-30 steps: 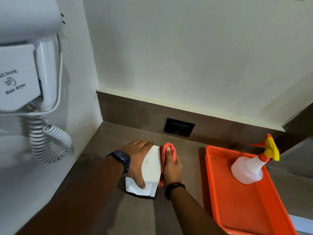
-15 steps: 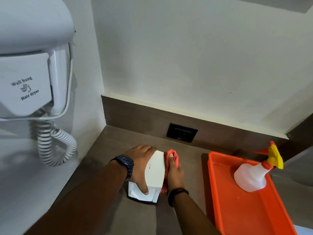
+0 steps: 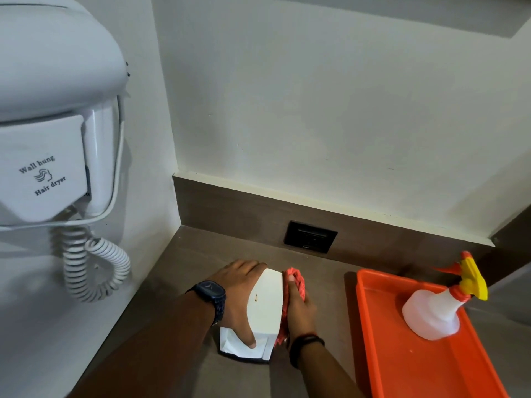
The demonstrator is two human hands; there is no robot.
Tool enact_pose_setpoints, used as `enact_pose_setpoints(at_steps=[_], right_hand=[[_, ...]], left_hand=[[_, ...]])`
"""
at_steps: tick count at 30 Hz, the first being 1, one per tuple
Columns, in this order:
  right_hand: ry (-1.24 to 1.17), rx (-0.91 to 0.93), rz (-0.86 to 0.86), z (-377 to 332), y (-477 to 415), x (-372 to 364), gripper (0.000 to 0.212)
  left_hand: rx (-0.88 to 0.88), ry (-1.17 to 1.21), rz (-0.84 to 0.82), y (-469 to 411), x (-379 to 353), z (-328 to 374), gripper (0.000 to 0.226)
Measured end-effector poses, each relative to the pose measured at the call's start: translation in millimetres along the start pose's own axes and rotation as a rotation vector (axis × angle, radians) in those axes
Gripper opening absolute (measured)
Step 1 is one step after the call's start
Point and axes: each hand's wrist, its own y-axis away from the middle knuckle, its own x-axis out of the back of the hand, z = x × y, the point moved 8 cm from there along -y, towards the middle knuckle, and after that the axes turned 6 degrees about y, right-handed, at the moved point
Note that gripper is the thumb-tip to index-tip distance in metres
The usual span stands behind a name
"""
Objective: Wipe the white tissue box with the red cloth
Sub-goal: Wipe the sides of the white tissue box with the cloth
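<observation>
The white tissue box [image 3: 265,305] sits on the brown counter [image 3: 186,259], its left face hidden under the left hand [image 3: 238,297] and most of its right face behind the red cloth [image 3: 290,305]. The left hand clasps the box, thumb on its near face, while the right hand [image 3: 300,310] presses the cloth flat against the box's right side, fingers extended. Bare counter lies beyond the box, and the orange tray [image 3: 373,326] stands near on its right.

The left hand [image 3: 238,297] covers the left face of the tissue box [image 3: 265,307]; the right hand [image 3: 298,308] hides most of the cloth [image 3: 296,278] and the box's right side. The tray [image 3: 370,326] and hair dryer [image 3: 43,110] run off frame. Socket [image 3: 310,236] markings too small to read.
</observation>
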Motion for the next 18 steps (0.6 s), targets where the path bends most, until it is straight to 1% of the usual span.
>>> enact_pose_setpoints(at_steps=[2,4,6,8,9,10,12,14,15,18], right_hand=[[-0.003,-0.044,0.004,15,7,1,0.061],[-0.065,-0.089,-0.006,28,20,4,0.060],[-0.078,-0.085,0.011,31,30,13,0.057],[-0.049,0.019,0.047,14,38,22,0.042],[-0.041,0.102,0.046,-2,44,22,0.033],[-0.002,0.209,0.050,-21,49,21,0.030],[0.169,0.475,0.077,-63,57,16,0.029],[0.403,0.692,0.055,-89,61,2,0.022],[0.537,0.746,0.004,-93,58,-9,0.024],[1.034,0.830,-0.123,-77,44,-39,0.046]], left_hand=[[0.006,-0.016,-0.009,0,-1,0,0.133],[0.007,-0.016,-0.005,0,-1,1,0.135],[0.000,0.003,-0.004,1,-2,-2,0.139],[-0.008,0.082,-0.026,5,-3,-6,0.146],[-0.011,0.144,-0.026,9,-3,-8,0.150],[-0.013,0.202,-0.010,14,-2,-12,0.155],[-0.008,0.276,0.056,24,4,-22,0.159],[0.007,0.326,0.104,33,8,-31,0.157],[0.012,0.342,0.121,35,9,-33,0.155],[-0.005,0.364,0.132,35,12,-27,0.153]])
